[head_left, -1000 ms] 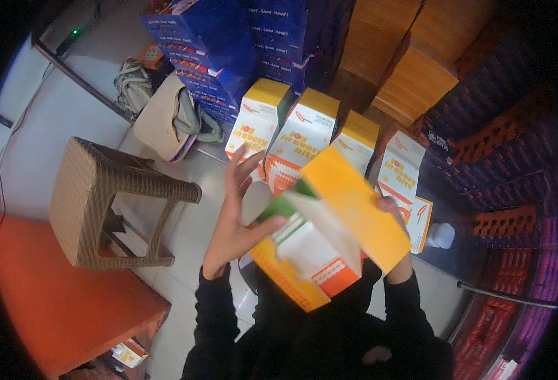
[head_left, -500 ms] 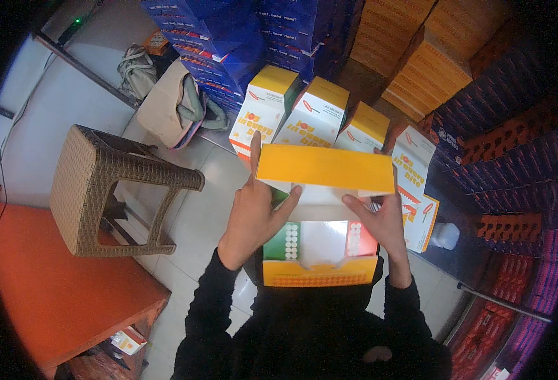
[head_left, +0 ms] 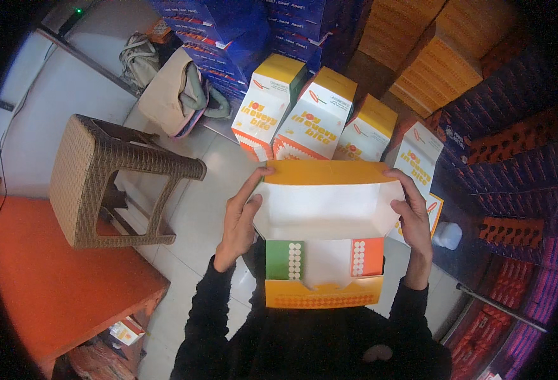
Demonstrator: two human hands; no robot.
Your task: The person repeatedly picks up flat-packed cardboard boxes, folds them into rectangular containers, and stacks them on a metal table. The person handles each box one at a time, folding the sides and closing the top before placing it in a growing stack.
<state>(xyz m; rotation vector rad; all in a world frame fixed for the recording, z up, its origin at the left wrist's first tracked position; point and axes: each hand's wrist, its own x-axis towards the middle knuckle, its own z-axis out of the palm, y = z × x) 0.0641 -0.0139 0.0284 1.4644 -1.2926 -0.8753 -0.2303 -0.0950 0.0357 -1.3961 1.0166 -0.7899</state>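
I hold an open yellow-and-white cardboard box (head_left: 326, 209) in front of my chest, its white inside facing up. A green flap and an orange flap sit at its near edge above a yellow front strip. My left hand (head_left: 240, 215) grips the box's left side, with the fingers reaching to the far left corner. Along the right side lies my right hand (head_left: 413, 221), its fingertips on the far right corner. Both sleeves are black.
Several folded yellow-topped white boxes (head_left: 317, 120) stand upright on the tiled floor just beyond. A woven brown stool (head_left: 101, 177) stands at left, beside an orange surface (head_left: 51, 285). Stacks of blue cartons (head_left: 228, 31) and orange cartons (head_left: 431, 57) line the back and right.
The box was tilted and half-folded in my hands a second ago. It has turned level and spread open, and both hands have settled on its two sides.
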